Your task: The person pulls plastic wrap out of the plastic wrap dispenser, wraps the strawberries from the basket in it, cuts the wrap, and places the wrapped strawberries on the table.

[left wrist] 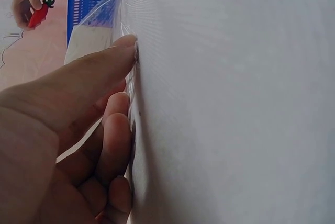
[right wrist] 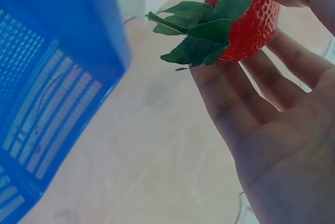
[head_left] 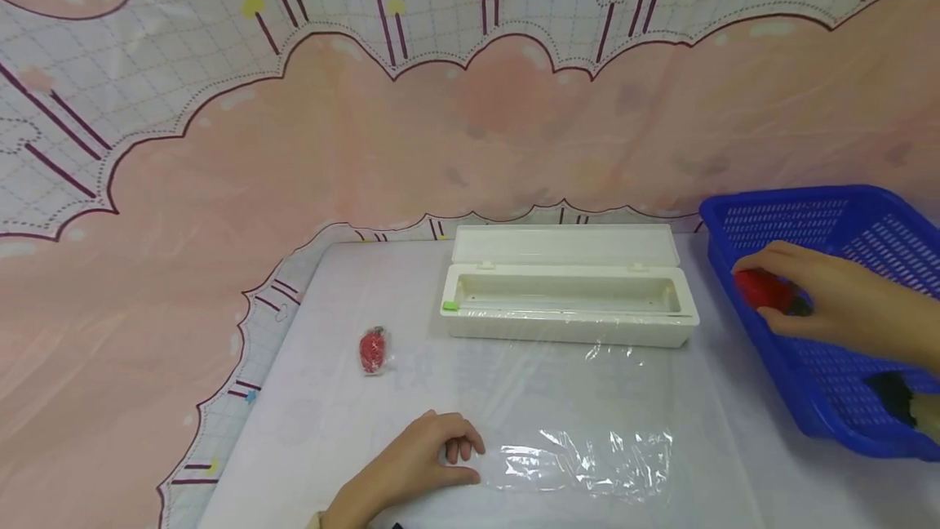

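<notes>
My right hand (head_left: 808,300) holds a red strawberry (head_left: 764,290) with green leaves over the blue basket (head_left: 822,386) at the right; the right wrist view shows the strawberry (right wrist: 246,17) pinched between thumb and fingertips. My left hand (head_left: 433,460) rests on the white table, fingers loosely curled, pressing the left edge of a sheet of clear plastic wrap (head_left: 587,455). In the left wrist view the fingers (left wrist: 112,130) touch the wrap's edge (left wrist: 131,72). A second strawberry (head_left: 373,350), wrapped in film, lies on the table to the left.
A long white wrap dispenser box (head_left: 569,300) with its lid open stands behind the plastic sheet. The blue basket holds another dark-leaved item (head_left: 899,394) near its front corner. A pink patterned cloth (head_left: 220,186) covers the backdrop and the table's edges.
</notes>
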